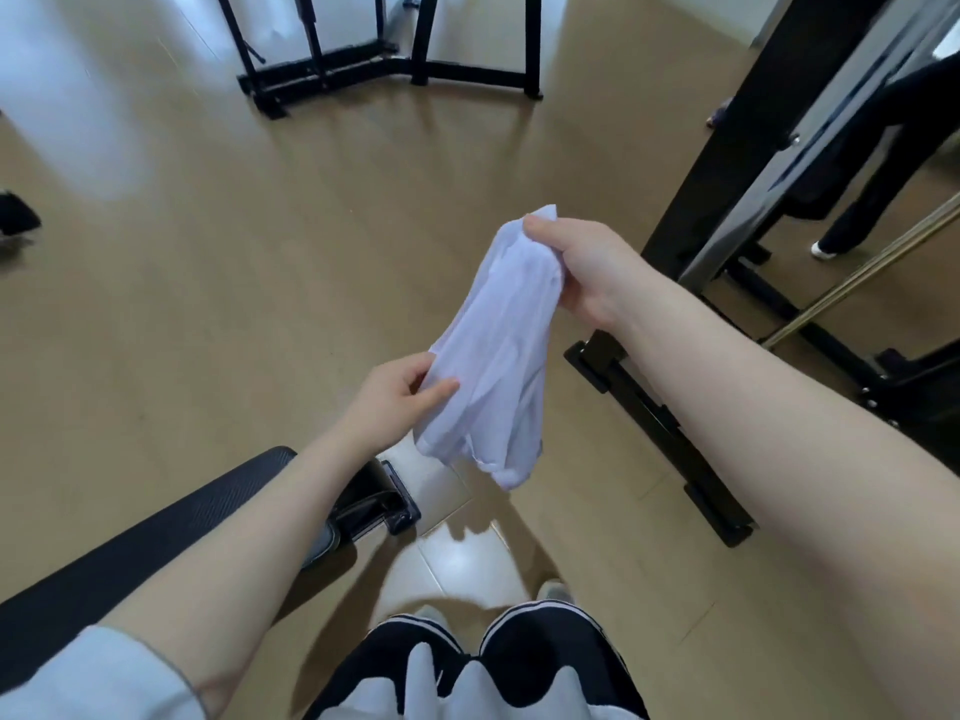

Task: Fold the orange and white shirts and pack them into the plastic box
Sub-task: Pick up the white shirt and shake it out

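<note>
Both hands are on the white shirt [493,350], bunched in mid-air above the floor [208,304]: right hand [587,267] grips its top, left hand [400,397] pinches its lower edge.

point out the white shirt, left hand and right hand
white shirt [498,350], head view, middle of bunched fabric
left hand [400,402], head view, back of hand
right hand [587,267], head view, back of hand

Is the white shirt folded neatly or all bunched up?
Bunched up: the white shirt hangs crumpled between the right hand and left hand, above the floor.
</note>
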The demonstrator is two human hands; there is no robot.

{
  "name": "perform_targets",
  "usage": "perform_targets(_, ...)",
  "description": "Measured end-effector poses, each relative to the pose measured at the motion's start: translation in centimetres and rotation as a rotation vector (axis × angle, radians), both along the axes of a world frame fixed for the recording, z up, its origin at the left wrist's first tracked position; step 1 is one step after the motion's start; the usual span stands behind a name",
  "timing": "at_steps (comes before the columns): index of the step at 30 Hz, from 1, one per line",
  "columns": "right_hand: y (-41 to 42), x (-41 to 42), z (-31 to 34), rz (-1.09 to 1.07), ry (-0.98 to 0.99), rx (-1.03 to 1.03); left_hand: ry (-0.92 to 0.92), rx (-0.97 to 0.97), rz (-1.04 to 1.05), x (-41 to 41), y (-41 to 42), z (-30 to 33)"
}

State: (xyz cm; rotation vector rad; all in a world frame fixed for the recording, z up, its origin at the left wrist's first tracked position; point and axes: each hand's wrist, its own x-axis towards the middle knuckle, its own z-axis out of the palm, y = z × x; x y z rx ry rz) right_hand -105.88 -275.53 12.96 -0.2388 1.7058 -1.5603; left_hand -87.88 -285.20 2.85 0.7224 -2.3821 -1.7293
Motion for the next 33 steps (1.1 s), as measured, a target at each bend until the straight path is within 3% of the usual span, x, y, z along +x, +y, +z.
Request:
perform_targets(4,1.6,-3.6,-1.4,-0.188,-0.084,0.052,-0.045,0.006,0.059,0.0,-0.4,1.3)
perform_targets(7,2.3,-5.5,-2.9,-0.227,-0.073,0.078,0.079,0.059,0.144,-2.2,0.7,4.1)
perform_targets(12,3.6,-5.8,-4.0,0.038,0.135,0.034,0.256,0.150,0.266,-6.8,2.7,7.5)
perform_targets(18,6.6,-4.2,-3.6,0.417,0.359,-0.050,0.233,0.209,0.272,-10.3,5.2,7.7)
perform_targets(22,6.8,-4.4,-4.0,0.423,0.476,-0.077,0.222,0.124,0.200,-10.8,7.0,8.0)
perform_targets(27,6.3,-5.0,-4.0,0.440,0.421,-0.150,0.057,-0.025,0.217,-9.9,6.9,8.7)
perform_targets(31,5.6,-4.8,-3.9,0.561,0.456,-0.189,0.008,-0.074,0.398,-8.6,6.3,8.7)
perform_targets(33,5.3,-4.4,-3.4,0.706,0.581,-0.183,0.012,-0.070,0.444,-8.1,6.1,8.8)
